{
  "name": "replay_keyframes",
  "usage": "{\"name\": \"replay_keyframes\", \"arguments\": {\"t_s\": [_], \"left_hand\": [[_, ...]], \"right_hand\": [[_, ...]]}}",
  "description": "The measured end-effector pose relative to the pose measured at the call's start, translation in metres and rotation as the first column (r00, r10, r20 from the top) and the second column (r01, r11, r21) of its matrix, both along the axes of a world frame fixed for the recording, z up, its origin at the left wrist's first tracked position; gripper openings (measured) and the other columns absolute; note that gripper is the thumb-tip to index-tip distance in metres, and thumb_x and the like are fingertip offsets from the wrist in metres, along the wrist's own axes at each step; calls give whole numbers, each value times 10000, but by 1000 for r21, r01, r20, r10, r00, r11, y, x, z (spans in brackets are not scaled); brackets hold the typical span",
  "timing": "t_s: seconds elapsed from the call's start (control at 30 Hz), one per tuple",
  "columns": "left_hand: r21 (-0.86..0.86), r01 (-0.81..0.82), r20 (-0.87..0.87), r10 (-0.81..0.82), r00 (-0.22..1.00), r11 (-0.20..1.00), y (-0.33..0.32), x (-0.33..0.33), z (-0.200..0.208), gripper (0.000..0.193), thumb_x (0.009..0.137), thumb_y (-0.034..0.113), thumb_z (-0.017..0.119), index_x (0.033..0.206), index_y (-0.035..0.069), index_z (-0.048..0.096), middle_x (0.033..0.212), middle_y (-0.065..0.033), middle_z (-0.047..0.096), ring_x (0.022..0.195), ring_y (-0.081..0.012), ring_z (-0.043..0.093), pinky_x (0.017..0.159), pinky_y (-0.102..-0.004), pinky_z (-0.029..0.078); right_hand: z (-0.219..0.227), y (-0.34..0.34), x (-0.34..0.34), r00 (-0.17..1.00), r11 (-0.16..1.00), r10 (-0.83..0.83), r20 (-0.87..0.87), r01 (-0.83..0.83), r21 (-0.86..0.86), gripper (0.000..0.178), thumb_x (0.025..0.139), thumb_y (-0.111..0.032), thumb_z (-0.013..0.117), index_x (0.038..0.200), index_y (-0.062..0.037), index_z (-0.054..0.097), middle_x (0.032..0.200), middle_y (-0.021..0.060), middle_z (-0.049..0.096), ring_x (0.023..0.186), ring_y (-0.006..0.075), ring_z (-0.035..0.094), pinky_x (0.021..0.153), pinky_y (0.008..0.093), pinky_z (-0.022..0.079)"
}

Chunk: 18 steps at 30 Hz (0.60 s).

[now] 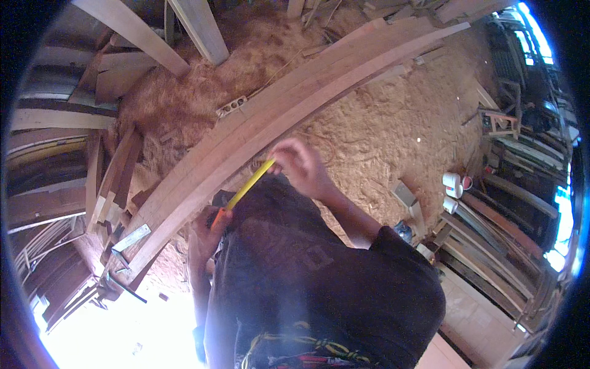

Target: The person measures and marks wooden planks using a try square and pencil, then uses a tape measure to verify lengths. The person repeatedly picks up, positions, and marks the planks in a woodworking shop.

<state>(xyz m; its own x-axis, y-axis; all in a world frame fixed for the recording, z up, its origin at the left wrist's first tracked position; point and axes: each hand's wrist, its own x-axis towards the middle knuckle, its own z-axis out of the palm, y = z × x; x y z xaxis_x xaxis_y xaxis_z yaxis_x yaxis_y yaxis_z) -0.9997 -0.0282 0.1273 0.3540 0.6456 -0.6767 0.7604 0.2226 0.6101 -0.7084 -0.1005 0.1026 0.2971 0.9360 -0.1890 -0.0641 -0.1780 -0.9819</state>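
A tape measure with an orange case (pixel 219 217) is held in my left hand (pixel 204 235), close to the front of my dark shirt. Its yellow blade (pixel 251 184) is pulled out a short way, slanting up to the right. My right hand (pixel 301 167) pinches the far end of the blade between curled fingers. Just beyond both hands lies a long wooden plank (pixel 246 144), running diagonally from lower left to upper right. Neither hand touches the plank. A metal square-like tool (pixel 131 238) rests on the plank's near left end.
Sawdust (pixel 393 129) covers the floor. A power strip (pixel 232 106) sits by the plank's far edge. Boards (pixel 55 147) are stacked at left, and more timber (pixel 491 246) lies at right near white buckets (pixel 452 182). Two upright boards (pixel 200 31) stand at the far side.
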Motion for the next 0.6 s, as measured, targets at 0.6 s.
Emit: {"name": "replay_keyframes", "arguments": {"t_s": [0.6], "left_hand": [[396,152,-161,-94,982,905,-1,-93,-9,142,991,161,597,1055,57,670,940,-148,642,911,-359,614,850,-486,454]], "right_hand": [[-53,24,134,834,857,-507,217,515,25,256,983,-158,718,1114,62,706,854,129,755,715,174,747,599,272,593]]}}
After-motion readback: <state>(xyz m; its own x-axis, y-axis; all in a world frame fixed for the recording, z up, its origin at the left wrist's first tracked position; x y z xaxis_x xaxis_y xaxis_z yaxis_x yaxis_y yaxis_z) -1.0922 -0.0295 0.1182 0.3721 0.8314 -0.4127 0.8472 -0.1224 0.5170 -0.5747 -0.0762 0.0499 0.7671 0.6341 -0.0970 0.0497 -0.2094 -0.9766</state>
